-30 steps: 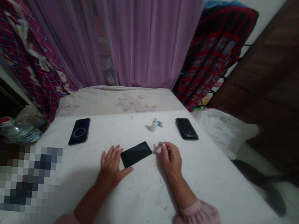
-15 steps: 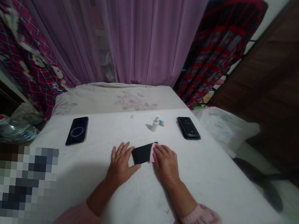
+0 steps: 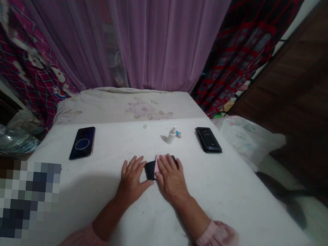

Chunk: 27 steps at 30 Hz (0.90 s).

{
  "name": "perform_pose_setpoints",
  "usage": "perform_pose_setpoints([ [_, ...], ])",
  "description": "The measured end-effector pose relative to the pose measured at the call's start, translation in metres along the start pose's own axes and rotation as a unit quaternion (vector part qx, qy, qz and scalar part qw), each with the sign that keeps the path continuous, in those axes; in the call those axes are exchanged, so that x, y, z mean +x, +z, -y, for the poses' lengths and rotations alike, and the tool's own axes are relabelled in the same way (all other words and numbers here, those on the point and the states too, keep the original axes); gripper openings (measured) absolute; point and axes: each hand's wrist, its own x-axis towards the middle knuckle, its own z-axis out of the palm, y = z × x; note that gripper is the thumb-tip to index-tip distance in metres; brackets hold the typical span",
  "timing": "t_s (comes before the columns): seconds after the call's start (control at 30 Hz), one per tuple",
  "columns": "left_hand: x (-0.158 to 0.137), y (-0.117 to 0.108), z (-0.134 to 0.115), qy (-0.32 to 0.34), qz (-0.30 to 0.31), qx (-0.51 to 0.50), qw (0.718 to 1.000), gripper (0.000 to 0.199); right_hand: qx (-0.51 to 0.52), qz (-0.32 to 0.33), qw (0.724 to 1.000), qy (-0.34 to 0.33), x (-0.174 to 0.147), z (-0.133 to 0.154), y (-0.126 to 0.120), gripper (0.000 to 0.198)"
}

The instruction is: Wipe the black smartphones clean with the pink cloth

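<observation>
A dark smartphone point(image 3: 149, 170) lies flat on the white-covered surface, partly hidden by my right hand. My left hand point(image 3: 132, 177) braces its left end between thumb and index finger, with the other fingers spread. Under the fingers of my right hand point(image 3: 173, 177), a small pink cloth point(image 3: 157, 163) is pressed onto the phone's face. Beyond the phone stands a small white spray bottle point(image 3: 170, 136), with a small blue-and-white item point(image 3: 179, 134) beside it.
Another phone point(image 3: 82, 143) lies to the left, and a black phone-like stack point(image 3: 209, 140) to the right. A tiny pale square point(image 3: 145, 126) is farther back. Off the left side is a red-capped bottle point(image 3: 2, 135); a plastic bag point(image 3: 243, 139) sits off the right edge.
My right hand has slid the pink cloth leftward along the phone, its fingers now flatter and more spread. My left hand keeps its place at the phone's left end.
</observation>
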Motion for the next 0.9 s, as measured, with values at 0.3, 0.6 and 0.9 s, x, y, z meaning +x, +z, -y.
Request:
perform_pose_setpoints([
  [0.3, 0.004, -0.003, 0.004, 0.006, 0.031, 0.002, 1.000, 0.057, 0.046, 0.034, 0.998, -0.033, 0.009, 0.017, -0.005, 0.043],
  [0.6, 0.005, -0.002, 0.011, 0.020, 0.041, 0.001, 0.999, 0.055, 0.094, 0.059, 0.987, -0.115, 0.004, 0.011, -0.009, 0.040],
  [0.9, 0.004, -0.005, 0.009, 0.023, 0.030, -0.015, 0.999, 0.056, 0.093, 0.063, 0.984, -0.140, -0.013, -0.009, -0.020, 0.039],
])
